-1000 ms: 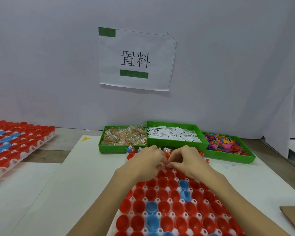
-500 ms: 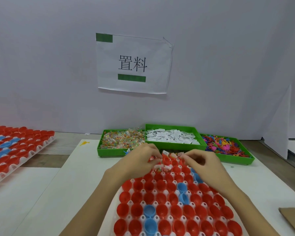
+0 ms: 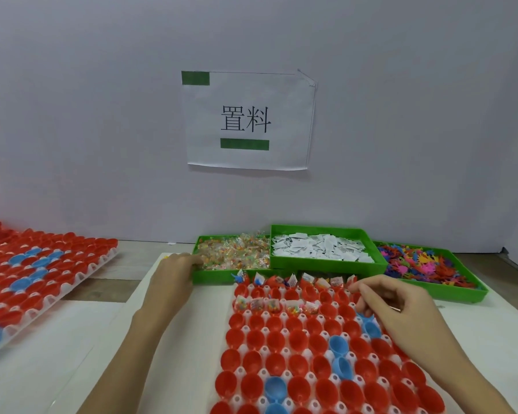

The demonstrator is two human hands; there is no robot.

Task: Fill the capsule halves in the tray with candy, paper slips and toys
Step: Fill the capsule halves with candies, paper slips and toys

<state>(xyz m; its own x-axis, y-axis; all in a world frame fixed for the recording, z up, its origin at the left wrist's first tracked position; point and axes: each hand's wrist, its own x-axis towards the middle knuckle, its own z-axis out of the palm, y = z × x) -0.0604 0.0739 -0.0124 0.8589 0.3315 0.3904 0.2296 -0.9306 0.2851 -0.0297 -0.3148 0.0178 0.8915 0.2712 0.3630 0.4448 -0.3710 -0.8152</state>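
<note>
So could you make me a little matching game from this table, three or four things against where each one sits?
Things:
1. candy bin
2. paper slips
3. toys
4. left hand

Places:
A. middle green bin
B. right green bin
C. reaching into the candy
D. leftmost of the three green bins

Pairs: 1-D, 2-A, 3-B, 4-C

A person's left hand (image 3: 174, 273) reaches into a green bin of wrapped candy (image 3: 237, 255), fingers (image 3: 196, 260) among the sweets. The right hand (image 3: 401, 306) hovers, loosely curled, over a white tray (image 3: 245, 351) of red and blue capsule halves (image 3: 281, 339) on a white surface (image 3: 168, 339). Farther bins hold paper slips (image 3: 320, 249) and colourful toys (image 3: 425, 264). The tray's far two rows hold candy packets. A second tray (image 3: 27, 282) lies left.
</note>
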